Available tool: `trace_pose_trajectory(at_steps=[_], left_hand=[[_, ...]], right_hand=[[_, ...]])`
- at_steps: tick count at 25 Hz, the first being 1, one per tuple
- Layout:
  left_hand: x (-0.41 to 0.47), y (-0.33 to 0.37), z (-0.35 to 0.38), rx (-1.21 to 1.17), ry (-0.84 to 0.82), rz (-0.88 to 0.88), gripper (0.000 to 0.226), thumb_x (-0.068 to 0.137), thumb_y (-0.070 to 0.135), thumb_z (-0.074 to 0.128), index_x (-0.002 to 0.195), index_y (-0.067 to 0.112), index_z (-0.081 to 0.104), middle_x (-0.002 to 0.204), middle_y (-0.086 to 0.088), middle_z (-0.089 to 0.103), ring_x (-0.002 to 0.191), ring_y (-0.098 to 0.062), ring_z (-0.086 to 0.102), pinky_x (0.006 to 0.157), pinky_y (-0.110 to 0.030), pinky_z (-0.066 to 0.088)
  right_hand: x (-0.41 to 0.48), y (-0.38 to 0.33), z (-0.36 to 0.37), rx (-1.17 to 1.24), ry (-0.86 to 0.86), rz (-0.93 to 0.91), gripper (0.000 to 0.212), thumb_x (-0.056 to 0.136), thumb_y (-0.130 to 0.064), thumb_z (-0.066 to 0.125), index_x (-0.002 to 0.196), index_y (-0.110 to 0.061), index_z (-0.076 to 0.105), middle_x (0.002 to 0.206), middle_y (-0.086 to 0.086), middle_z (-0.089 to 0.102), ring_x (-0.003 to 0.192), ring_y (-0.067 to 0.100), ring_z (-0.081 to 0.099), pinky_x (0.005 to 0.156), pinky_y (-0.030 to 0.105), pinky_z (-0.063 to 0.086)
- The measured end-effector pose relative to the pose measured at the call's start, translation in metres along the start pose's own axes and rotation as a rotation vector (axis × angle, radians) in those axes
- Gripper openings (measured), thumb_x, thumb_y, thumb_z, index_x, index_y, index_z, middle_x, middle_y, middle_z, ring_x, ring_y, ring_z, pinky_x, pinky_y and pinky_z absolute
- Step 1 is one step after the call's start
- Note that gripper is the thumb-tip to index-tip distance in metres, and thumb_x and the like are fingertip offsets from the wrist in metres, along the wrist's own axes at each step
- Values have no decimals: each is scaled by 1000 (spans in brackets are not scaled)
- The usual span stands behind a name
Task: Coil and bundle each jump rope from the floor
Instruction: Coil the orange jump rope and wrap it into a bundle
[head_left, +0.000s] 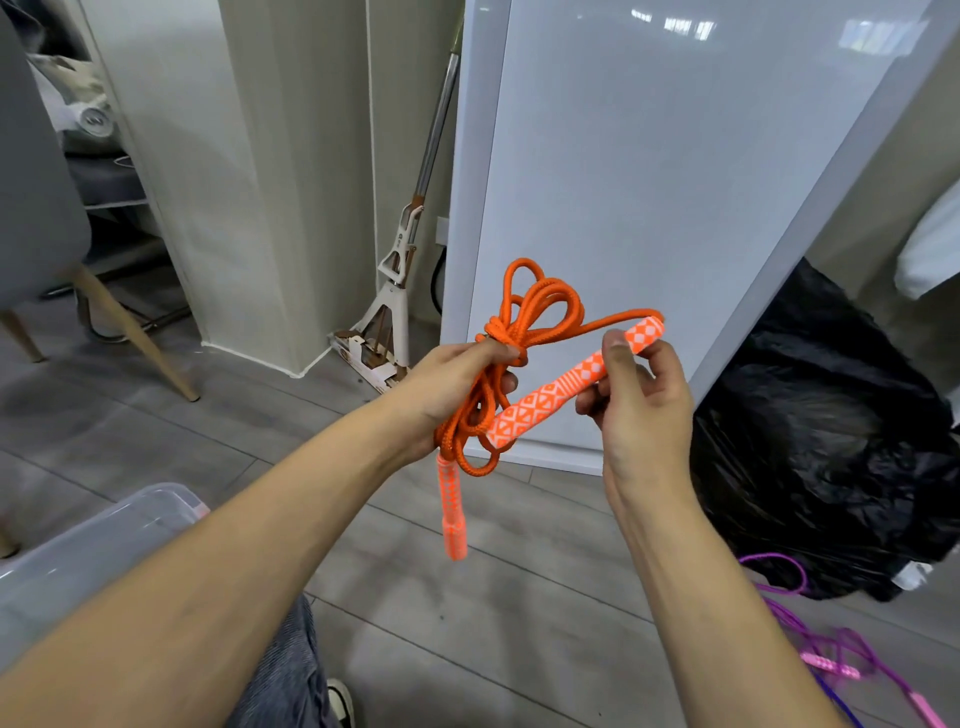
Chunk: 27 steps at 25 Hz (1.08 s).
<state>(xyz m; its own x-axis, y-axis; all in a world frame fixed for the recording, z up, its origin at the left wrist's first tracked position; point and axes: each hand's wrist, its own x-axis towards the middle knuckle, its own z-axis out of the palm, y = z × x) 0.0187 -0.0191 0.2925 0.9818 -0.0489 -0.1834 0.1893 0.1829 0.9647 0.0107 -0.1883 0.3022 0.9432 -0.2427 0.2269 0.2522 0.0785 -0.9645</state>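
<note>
— Where does this view look from?

— From the person's head, a wide-angle lens facing forward and tipped down. Both forearms run in from the bottom edge.

— How near is it?

— Close. The left hand (457, 379) and right hand (644, 410) sit mid-frame at arm's reach, with the bright orange braided jump rope (506, 335) between them.

— And farther out?

— The grey wood-plank floor (467, 623) fills the lower half and a tall glossy white panel (675, 182) stands straight ahead. A clear plastic storage bin (104, 540) sits at lower left, a crumpled black plastic bag (831, 441) at right.
</note>
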Motion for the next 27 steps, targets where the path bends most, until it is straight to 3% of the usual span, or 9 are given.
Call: trace_pose_trajectory(at_steps=[4, 8, 11, 14, 17, 19, 22, 24, 27], left_hand=[[3, -1, -2, 117, 48, 52, 26, 95, 28, 57, 104, 10, 73, 69, 1, 64, 58, -16, 50, 56, -30, 42], [5, -2, -7, 7, 89, 75, 22, 94, 24, 59, 99, 8, 72, 73, -3, 64, 58, -15, 54, 51, -28, 45], [7, -3, -8, 14, 132, 113, 15, 93, 20, 60, 90, 9, 71, 71, -2, 65, 61, -16, 56, 59, -30, 46], [4, 0, -6, -95, 109, 87, 15, 94, 19, 59, 92, 7, 67, 71, -4, 65, 57, -19, 58, 52, -26, 46], [4, 3, -7, -120, 93, 64, 19, 94, 25, 58, 95, 8, 67, 73, -5, 67, 63, -22, 62, 56, -29, 47], [4, 3, -8, -21, 114, 93, 21, 94, 28, 57, 95, 10, 69, 71, -4, 68, 65, -19, 59, 60, -30, 46], [1, 2, -4, 171, 110, 152, 20, 95, 27, 56, 95, 11, 69, 66, -2, 67, 54, -14, 53, 54, -26, 41], [-1, 2, -1, 213, 89, 152, 19, 95, 26, 57, 96, 10, 68, 66, -3, 66, 46, -12, 49, 49, -24, 41], [-1, 4, 0, 161, 78, 133, 20, 94, 26, 58, 97, 9, 68, 71, -6, 68, 51, -17, 54, 51, -30, 47]], right_hand=[[-7, 5, 7, -66, 93, -62, 19, 99, -32, 60, 96, -13, 59, 68, 16, 61, 53, 14, 64, 63, 30, 53], [-17, 3, 14, -107, 94, -103, 21, 99, -30, 62, 97, -10, 55, 69, 13, 66, 55, 18, 70, 59, 20, 52], [-20, 2, 17, -180, 43, -95, 19, 99, -29, 61, 95, -12, 53, 71, 10, 69, 58, 18, 73, 64, 33, 58], [-18, 2, 15, -232, 0, -29, 21, 100, -32, 56, 94, -12, 55, 63, 6, 70, 56, 17, 71, 69, 46, 61], [-19, 1, 14, -226, -2, -6, 21, 101, -31, 54, 96, -10, 56, 59, 6, 68, 54, 19, 69, 64, 44, 60], [-17, 0, 14, -169, 30, 25, 20, 101, -28, 53, 96, -10, 54, 57, 5, 65, 51, 21, 68, 58, 39, 57], [-10, 0, 12, -99, 80, 78, 15, 101, -26, 53, 96, -11, 52, 53, -2, 60, 47, 21, 65, 55, 35, 55], [-9, 2, 10, -88, 104, 82, 14, 101, -27, 53, 98, -14, 53, 60, 2, 63, 49, 21, 67, 58, 36, 57], [-12, 5, 12, -119, 104, 13, 15, 102, -29, 53, 101, -14, 52, 80, 19, 67, 55, 23, 71, 61, 40, 61]])
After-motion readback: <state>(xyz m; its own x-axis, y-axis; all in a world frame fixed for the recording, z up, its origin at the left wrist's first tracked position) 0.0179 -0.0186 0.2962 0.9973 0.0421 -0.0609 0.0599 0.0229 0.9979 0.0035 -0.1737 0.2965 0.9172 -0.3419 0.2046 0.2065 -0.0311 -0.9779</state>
